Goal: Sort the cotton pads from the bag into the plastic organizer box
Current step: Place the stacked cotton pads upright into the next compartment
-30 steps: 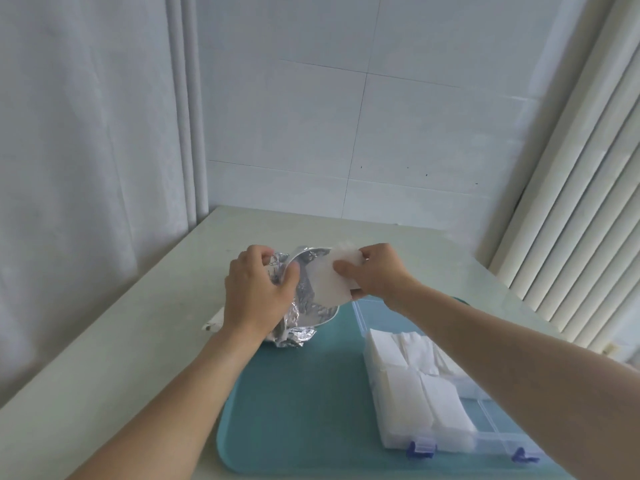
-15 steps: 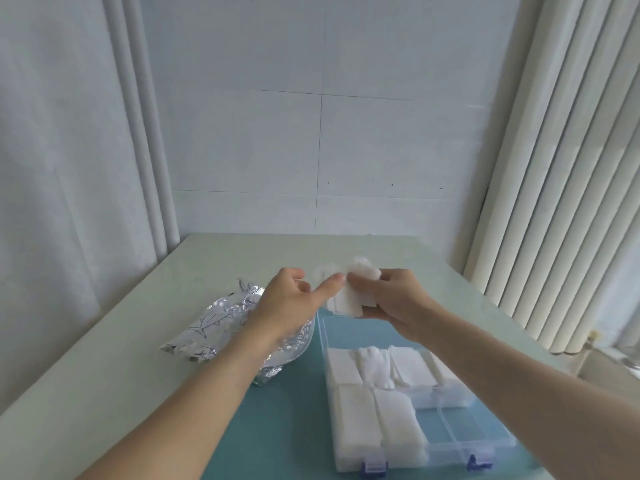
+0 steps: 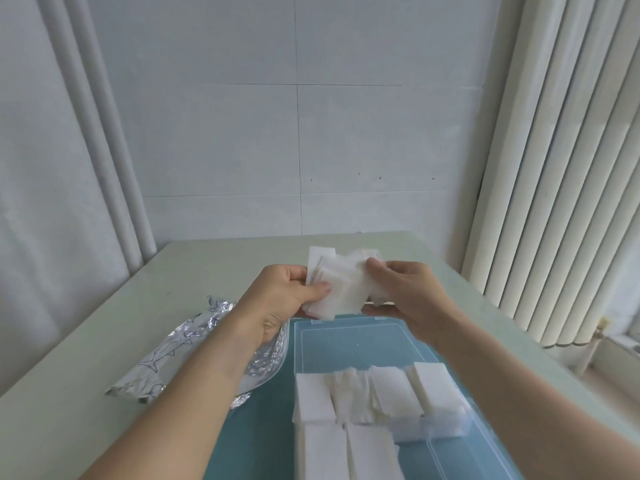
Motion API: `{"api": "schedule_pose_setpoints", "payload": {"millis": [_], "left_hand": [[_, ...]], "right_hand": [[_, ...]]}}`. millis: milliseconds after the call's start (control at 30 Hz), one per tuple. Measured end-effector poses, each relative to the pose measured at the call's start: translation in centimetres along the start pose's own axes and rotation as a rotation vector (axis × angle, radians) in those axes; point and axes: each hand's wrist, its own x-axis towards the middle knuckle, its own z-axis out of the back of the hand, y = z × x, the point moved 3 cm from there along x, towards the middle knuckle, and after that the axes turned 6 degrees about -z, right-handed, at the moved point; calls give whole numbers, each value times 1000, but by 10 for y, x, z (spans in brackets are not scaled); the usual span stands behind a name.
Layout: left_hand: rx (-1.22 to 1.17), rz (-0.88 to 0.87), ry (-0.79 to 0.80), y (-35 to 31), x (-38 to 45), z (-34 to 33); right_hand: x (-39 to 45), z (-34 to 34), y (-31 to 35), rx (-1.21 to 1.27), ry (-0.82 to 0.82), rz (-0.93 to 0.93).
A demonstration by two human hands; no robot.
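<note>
I hold the cotton pads above the organizer box's far edge, left hand and right hand fingers pinching them; I'd probably square the stack before lowering it into a free compartment.

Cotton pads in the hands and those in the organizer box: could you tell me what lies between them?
Head view: only the box's open clear lid, bare, between held cotton pads and packed pads.
</note>
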Motion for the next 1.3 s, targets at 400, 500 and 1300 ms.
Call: {"api": "schedule_pose_setpoints", "payload": {"millis": [400, 500, 1300], "left_hand": [[-132, 38, -112, 11, 13, 3], [-102, 23, -30, 13, 12, -5], [79, -106, 19, 22, 14, -7]], "right_hand": [[33, 20, 3, -79, 328, -122], [37, 8, 0, -185, 318, -81], [34, 8, 2, -308, 376, -69]]}}
